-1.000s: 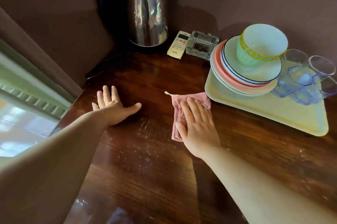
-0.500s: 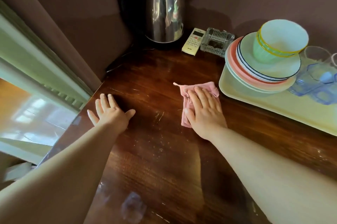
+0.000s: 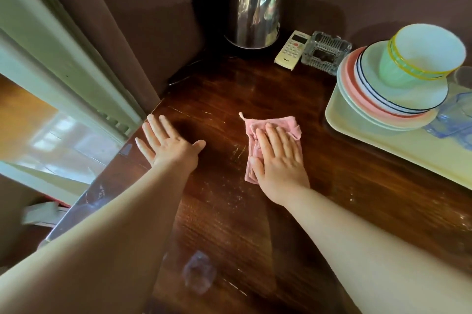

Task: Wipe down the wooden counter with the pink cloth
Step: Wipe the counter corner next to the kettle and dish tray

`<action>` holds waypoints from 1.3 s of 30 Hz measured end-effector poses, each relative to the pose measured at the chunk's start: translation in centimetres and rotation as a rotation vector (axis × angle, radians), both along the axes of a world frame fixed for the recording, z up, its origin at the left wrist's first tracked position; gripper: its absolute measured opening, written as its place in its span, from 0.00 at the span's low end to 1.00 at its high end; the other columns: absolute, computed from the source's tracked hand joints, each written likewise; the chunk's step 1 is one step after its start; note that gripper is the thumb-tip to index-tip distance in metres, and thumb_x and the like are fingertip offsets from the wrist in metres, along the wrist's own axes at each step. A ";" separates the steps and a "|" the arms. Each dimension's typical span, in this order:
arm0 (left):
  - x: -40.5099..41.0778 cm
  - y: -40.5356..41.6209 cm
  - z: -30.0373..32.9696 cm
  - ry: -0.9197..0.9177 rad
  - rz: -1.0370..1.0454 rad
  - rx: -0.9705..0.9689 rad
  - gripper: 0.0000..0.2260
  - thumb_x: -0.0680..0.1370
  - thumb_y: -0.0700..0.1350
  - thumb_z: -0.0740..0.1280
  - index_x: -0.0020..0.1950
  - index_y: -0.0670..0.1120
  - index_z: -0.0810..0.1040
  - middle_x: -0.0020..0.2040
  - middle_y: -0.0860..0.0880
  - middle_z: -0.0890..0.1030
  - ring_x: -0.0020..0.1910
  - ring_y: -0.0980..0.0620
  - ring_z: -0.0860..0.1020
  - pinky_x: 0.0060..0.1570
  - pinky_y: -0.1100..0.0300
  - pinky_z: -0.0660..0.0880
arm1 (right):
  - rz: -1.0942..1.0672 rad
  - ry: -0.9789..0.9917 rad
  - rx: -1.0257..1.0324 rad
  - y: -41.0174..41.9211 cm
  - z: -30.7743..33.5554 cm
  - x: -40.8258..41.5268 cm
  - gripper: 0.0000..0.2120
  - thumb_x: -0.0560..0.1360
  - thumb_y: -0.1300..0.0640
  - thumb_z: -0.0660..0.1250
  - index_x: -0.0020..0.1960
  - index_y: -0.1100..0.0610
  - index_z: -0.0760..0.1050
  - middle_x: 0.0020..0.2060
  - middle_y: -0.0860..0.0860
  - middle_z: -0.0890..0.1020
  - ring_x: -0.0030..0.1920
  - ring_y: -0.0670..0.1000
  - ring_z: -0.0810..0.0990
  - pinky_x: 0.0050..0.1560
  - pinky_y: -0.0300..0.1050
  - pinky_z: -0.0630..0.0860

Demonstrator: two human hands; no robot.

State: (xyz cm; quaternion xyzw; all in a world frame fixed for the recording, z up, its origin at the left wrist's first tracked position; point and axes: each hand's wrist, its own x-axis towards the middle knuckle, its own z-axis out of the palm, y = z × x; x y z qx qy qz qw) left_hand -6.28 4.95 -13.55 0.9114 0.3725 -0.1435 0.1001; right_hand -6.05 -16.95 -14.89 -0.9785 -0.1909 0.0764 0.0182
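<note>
Two bare hands lie flat on the dark, glossy wooden counter (image 3: 229,224). Near its left edge the left hand (image 3: 169,143) rests palm down, fingers straight and spread, holding nothing. Just beside it, towards the middle, the right hand (image 3: 278,160) presses straight, close-set fingers on the pink cloth (image 3: 270,122), a soft, rumpled, folded rag lying flat on the wood. Pale specks and scratches show on the grain between the hands. At the back corner stands a shiny steel kettle (image 3: 255,4), then a cream remote (image 3: 291,49) beside a ribbed glass ashtray (image 3: 325,54). Along the right edge a pale yellow tray (image 3: 398,147) carries stacked round plates (image 3: 388,101) with a green, yellow-rimmed bowl (image 3: 424,54) on top, and blue glass tumblers (image 3: 454,114).
</note>
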 end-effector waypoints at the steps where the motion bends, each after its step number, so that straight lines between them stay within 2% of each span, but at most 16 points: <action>1: 0.0 0.1 -0.1 0.003 -0.003 -0.010 0.45 0.76 0.68 0.57 0.77 0.47 0.31 0.76 0.47 0.28 0.75 0.47 0.30 0.71 0.46 0.30 | 0.031 -0.008 0.015 -0.3 0.0 -1.5 0.30 0.84 0.41 0.38 0.83 0.51 0.45 0.82 0.53 0.47 0.82 0.55 0.44 0.81 0.56 0.44; 4: 0.2 0.6 -0.1 0.014 0.003 -0.059 0.46 0.76 0.68 0.58 0.77 0.48 0.31 0.77 0.48 0.30 0.75 0.47 0.31 0.70 0.46 0.30 | 0.081 0.026 0.065 -0.7 0.1 -2.8 0.30 0.83 0.41 0.41 0.82 0.51 0.53 0.82 0.53 0.54 0.81 0.55 0.51 0.80 0.56 0.49; 7: 0.6 1.1 0.3 0.068 -0.011 -0.098 0.47 0.75 0.70 0.58 0.78 0.48 0.34 0.78 0.48 0.33 0.76 0.47 0.34 0.72 0.43 0.33 | 0.049 0.039 0.039 1.7 0.4 1.0 0.29 0.83 0.41 0.39 0.83 0.48 0.43 0.82 0.50 0.45 0.82 0.53 0.42 0.79 0.52 0.37; 10: 0.6 1.7 0.8 0.114 -0.047 -0.124 0.48 0.73 0.71 0.59 0.78 0.49 0.35 0.78 0.48 0.35 0.77 0.47 0.36 0.72 0.42 0.37 | 0.019 0.070 0.034 3.0 0.6 1.9 0.29 0.84 0.42 0.40 0.83 0.48 0.39 0.82 0.50 0.40 0.81 0.52 0.38 0.78 0.52 0.34; 12: 0.7 3.0 1.2 0.107 -0.110 -0.070 0.49 0.71 0.72 0.63 0.79 0.48 0.42 0.79 0.47 0.43 0.78 0.45 0.43 0.73 0.42 0.43 | 0.087 0.041 0.039 2.4 0.8 -0.5 0.30 0.83 0.41 0.37 0.83 0.50 0.43 0.82 0.52 0.44 0.82 0.54 0.41 0.80 0.54 0.40; 14: 0.5 5.0 1.4 -0.018 -0.117 0.040 0.45 0.69 0.69 0.67 0.76 0.47 0.54 0.75 0.43 0.57 0.74 0.42 0.54 0.73 0.44 0.50 | 0.142 0.042 0.057 1.6 0.8 -2.5 0.31 0.82 0.41 0.37 0.83 0.50 0.49 0.82 0.52 0.51 0.82 0.55 0.47 0.80 0.57 0.46; 15: 0.3 6.0 1.4 -0.056 -0.099 0.077 0.45 0.69 0.68 0.69 0.76 0.46 0.55 0.73 0.43 0.58 0.73 0.42 0.55 0.73 0.44 0.51 | 0.154 0.054 0.053 1.6 0.7 -2.2 0.31 0.82 0.41 0.37 0.83 0.50 0.49 0.82 0.52 0.51 0.82 0.55 0.47 0.80 0.56 0.45; 19: 0.6 6.9 0.9 0.082 -0.012 0.018 0.52 0.70 0.68 0.67 0.78 0.46 0.37 0.79 0.47 0.43 0.77 0.47 0.41 0.74 0.46 0.38 | 0.096 0.088 0.024 4.9 0.4 2.7 0.29 0.84 0.41 0.41 0.82 0.47 0.38 0.82 0.49 0.40 0.81 0.52 0.38 0.79 0.52 0.36; 22: 0.7 6.4 1.2 0.090 0.027 -0.018 0.53 0.71 0.68 0.67 0.78 0.45 0.36 0.79 0.47 0.43 0.77 0.48 0.40 0.74 0.45 0.37 | 0.101 0.060 -0.001 5.9 0.4 2.1 0.30 0.83 0.41 0.38 0.82 0.49 0.38 0.82 0.52 0.41 0.81 0.54 0.39 0.80 0.55 0.39; 26: 0.3 6.9 1.6 0.064 0.046 -0.099 0.53 0.70 0.67 0.68 0.79 0.44 0.38 0.79 0.47 0.44 0.78 0.47 0.41 0.74 0.45 0.37 | 0.217 0.020 0.087 5.0 0.1 -1.7 0.31 0.82 0.41 0.44 0.82 0.52 0.56 0.81 0.54 0.58 0.80 0.57 0.56 0.78 0.60 0.56; 27: 0.3 7.0 1.7 0.071 0.039 -0.107 0.53 0.70 0.67 0.68 0.79 0.43 0.39 0.79 0.46 0.46 0.78 0.47 0.42 0.74 0.45 0.38 | 0.226 0.021 0.078 5.4 -0.1 -1.0 0.31 0.82 0.41 0.44 0.82 0.52 0.55 0.81 0.54 0.58 0.81 0.56 0.55 0.79 0.59 0.55; 30: 0.4 7.2 1.7 0.066 0.047 -0.124 0.52 0.70 0.68 0.68 0.79 0.43 0.43 0.78 0.45 0.52 0.77 0.45 0.49 0.74 0.45 0.42 | 0.210 0.024 0.027 8.1 0.0 2.1 0.31 0.82 0.40 0.40 0.83 0.48 0.41 0.82 0.50 0.45 0.82 0.53 0.43 0.80 0.53 0.40; 32: 0.3 7.3 1.6 0.036 0.056 -0.151 0.50 0.70 0.67 0.68 0.79 0.44 0.46 0.77 0.44 0.55 0.77 0.44 0.52 0.75 0.45 0.43 | 0.182 0.030 0.021 9.2 0.0 2.7 0.30 0.83 0.41 0.39 0.82 0.48 0.37 0.82 0.50 0.41 0.81 0.52 0.38 0.79 0.52 0.35; 34: 0.0 7.4 1.2 -0.002 0.045 -0.162 0.49 0.70 0.67 0.69 0.78 0.44 0.49 0.76 0.43 0.59 0.75 0.43 0.56 0.75 0.46 0.46 | 0.209 0.026 0.019 8.9 0.1 0.9 0.30 0.83 0.40 0.37 0.82 0.49 0.37 0.82 0.51 0.41 0.81 0.53 0.38 0.79 0.54 0.37; 37: -0.1 7.9 0.7 -0.035 0.021 -0.159 0.48 0.67 0.69 0.70 0.76 0.44 0.55 0.73 0.43 0.63 0.73 0.42 0.60 0.73 0.48 0.53 | 0.258 0.031 0.069 8.0 0.1 -1.4 0.32 0.82 0.40 0.39 0.83 0.50 0.47 0.82 0.52 0.50 0.82 0.55 0.48 0.80 0.56 0.46; 39: -0.1 8.4 0.4 -0.064 0.024 -0.170 0.49 0.65 0.70 0.71 0.76 0.45 0.57 0.72 0.43 0.64 0.72 0.42 0.62 0.72 0.48 0.58 | 0.270 0.037 0.072 9.3 0.1 0.1 0.31 0.82 0.40 0.41 0.83 0.49 0.47 0.82 0.51 0.49 0.82 0.54 0.46 0.80 0.55 0.43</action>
